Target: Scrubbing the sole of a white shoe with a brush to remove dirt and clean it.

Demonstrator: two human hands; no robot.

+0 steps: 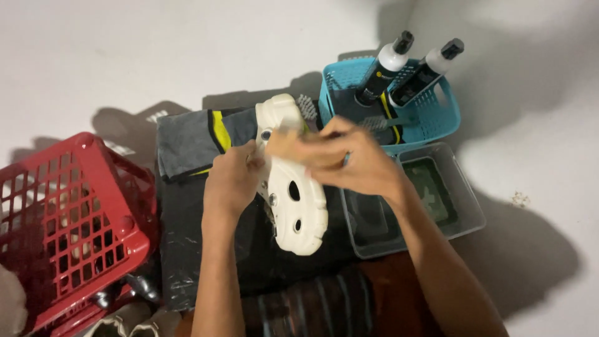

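Observation:
A cream foam clog [298, 212] with oval holes hangs over a dark mat [187, 218]. My left hand [232, 180] grips its side near the strap rivet. My right hand [340, 159] is blurred and presses a small tan pad or brush [288, 142] against the clog's upper part. The clog's heel end [279, 107] points away from me.
A red plastic crate [68, 224] stands at the left. At the back right, a teal basket [430, 115] holds two dark bottles [382, 68] with white shoulders. A clear tub [462, 187] of water sits in front of it. A grey and yellow cloth [193, 140] lies behind the clog.

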